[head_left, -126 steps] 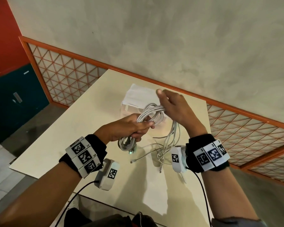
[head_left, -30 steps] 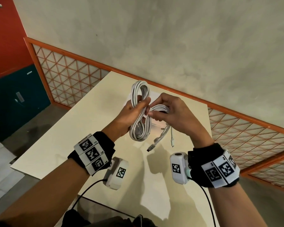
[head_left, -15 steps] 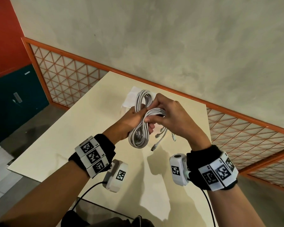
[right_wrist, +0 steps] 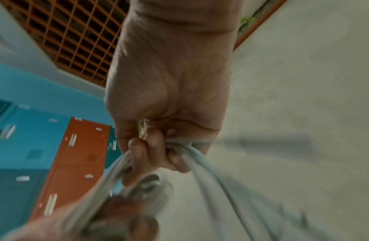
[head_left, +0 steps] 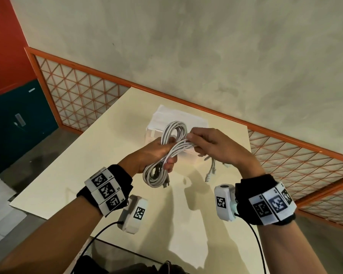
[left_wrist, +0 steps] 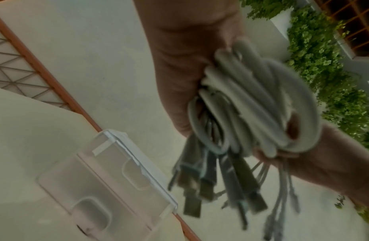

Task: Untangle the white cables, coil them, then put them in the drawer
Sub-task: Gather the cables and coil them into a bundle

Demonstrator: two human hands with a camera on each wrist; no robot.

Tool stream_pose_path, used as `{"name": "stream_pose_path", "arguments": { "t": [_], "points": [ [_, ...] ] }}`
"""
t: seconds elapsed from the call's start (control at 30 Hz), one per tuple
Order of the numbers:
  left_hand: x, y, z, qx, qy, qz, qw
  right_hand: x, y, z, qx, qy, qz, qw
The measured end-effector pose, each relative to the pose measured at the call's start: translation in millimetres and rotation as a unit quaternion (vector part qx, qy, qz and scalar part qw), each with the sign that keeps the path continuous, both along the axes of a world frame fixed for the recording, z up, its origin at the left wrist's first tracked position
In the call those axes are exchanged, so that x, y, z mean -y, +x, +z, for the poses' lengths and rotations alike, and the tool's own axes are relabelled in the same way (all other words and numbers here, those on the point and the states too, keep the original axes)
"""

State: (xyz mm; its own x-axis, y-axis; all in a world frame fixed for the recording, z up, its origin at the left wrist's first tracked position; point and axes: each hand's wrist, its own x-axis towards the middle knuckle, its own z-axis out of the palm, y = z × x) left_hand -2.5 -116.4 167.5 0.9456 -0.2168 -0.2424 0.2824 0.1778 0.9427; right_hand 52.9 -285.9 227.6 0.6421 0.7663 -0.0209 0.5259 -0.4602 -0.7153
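Observation:
A bundle of white cables [head_left: 170,153] [left_wrist: 257,107] is coiled in a figure-eight above the cream table [head_left: 99,165]. My left hand [head_left: 156,153] grips the coil at its waist, one loop above the fist and one below. My right hand [head_left: 212,147] [right_wrist: 158,146] pinches a band of strands that crosses the coil's middle. Loose ends with plugs [head_left: 211,171] [left_wrist: 200,192] hang below both hands. Behind the hands stands a small white plastic drawer box [head_left: 178,117] [left_wrist: 109,184], partly hidden by the cables; its front looks closed in the left wrist view.
The table's far edge runs along an orange rail [head_left: 186,101] below a plaster wall. Orange lattice fencing [head_left: 77,95] stands at left and right. A red and teal cabinet [head_left: 12,95] is at far left. Bare tabletop lies in front of the hands.
The coil has come down from upright in front of the wall to just above the drawer box. My right hand has carried the strands across the coil's middle; fewer loose ends hang.

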Motion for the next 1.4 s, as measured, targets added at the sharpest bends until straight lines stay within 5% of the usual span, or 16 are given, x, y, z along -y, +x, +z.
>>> {"name": "stream_pose_path", "arguments": {
  "t": [0.2, 0.4, 0.57, 0.83, 1.07, 1.23, 1.4],
  "points": [
    [0.1, -6.0, -4.0, -0.072, 0.019, -0.063, 0.995, -6.1, -0.4, -0.7, -0.05, 0.058, 0.035, 0.996],
    [-2.9, -2.0, -8.7, -0.136, -0.1, -0.052, 0.984, -16.6, 3.7, -11.9, 0.022, 0.101, -0.038, 0.994],
    [1.5, -0.5, -17.5, -0.102, 0.013, -0.053, 0.993, -26.3, 5.2, -16.4, 0.138, 0.118, -0.048, 0.982],
    [0.3, -3.3, -19.4, -0.05, 0.022, -0.099, 0.994, -25.7, 15.7, -33.8, 0.127, 0.148, -0.103, 0.975],
    [0.4, -8.4, -24.0, -0.022, 0.08, -0.073, 0.994, -19.6, 17.1, -39.2, -0.024, 0.158, -0.115, 0.98],
    [-3.8, -5.7, -25.2, -0.021, -0.002, -0.048, 0.999, -2.6, 21.6, -33.5, -0.11, 0.127, -0.095, 0.981],
    [-4.5, -0.1, -24.9, 0.013, -0.023, 0.007, 1.0, -0.2, 16.4, -46.5, -0.118, 0.226, -0.164, 0.953]
  ]
}}
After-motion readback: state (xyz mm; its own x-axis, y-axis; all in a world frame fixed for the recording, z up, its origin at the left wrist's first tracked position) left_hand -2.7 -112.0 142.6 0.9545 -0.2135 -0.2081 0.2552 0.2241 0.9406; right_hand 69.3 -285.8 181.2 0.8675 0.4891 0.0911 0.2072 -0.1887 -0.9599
